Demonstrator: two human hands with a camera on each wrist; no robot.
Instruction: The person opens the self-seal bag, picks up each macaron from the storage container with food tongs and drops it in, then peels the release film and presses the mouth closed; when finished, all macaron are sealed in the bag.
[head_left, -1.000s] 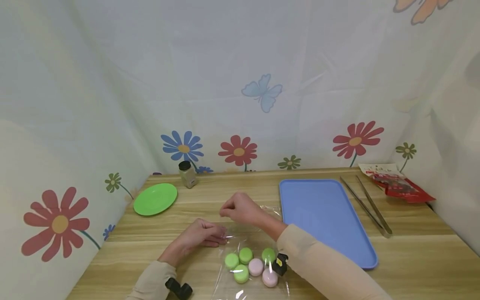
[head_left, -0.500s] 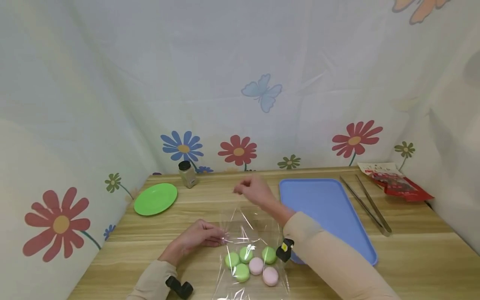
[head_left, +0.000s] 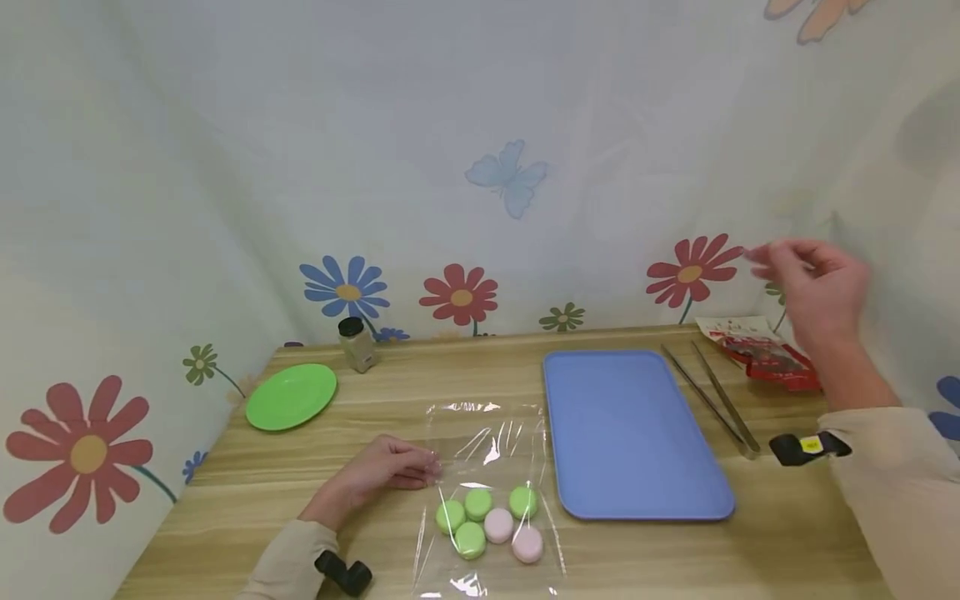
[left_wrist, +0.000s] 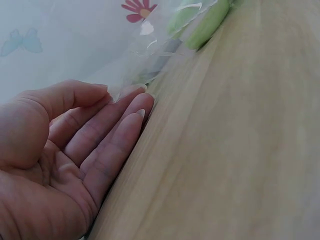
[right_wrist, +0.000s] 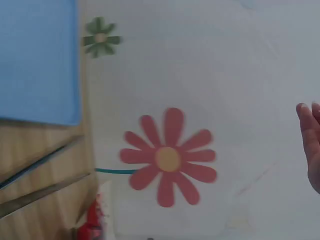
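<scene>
A clear plastic bag [head_left: 487, 442] lies on the table, its top edge toward the back. Inside or beneath its film lie several green macarons [head_left: 470, 540] and two pink macarons [head_left: 527, 544]. My left hand [head_left: 386, 467] rests on the table and pinches the bag's left edge between thumb and index finger; the left wrist view shows the film at the fingertips of the left hand [left_wrist: 85, 135]. High at the right, my right hand [head_left: 825, 287] is raised with its thumb and fingers drawn together. Whether it holds something thin is unclear; the right wrist view catches only part of the right hand [right_wrist: 312, 145].
A blue tray [head_left: 637, 433] lies right of the bag, with metal tongs [head_left: 712, 400] beside it. Behind my right hand is a red and white snack pouch [head_left: 765, 354]. A green plate [head_left: 292, 397] and a black-lidded jar [head_left: 357, 343] stand at the back left.
My right hand has left the bag's top edge and swung up and far right, above the pouch. The bag lies flatter; my left hand keeps its hold. The view has turned slightly right.
</scene>
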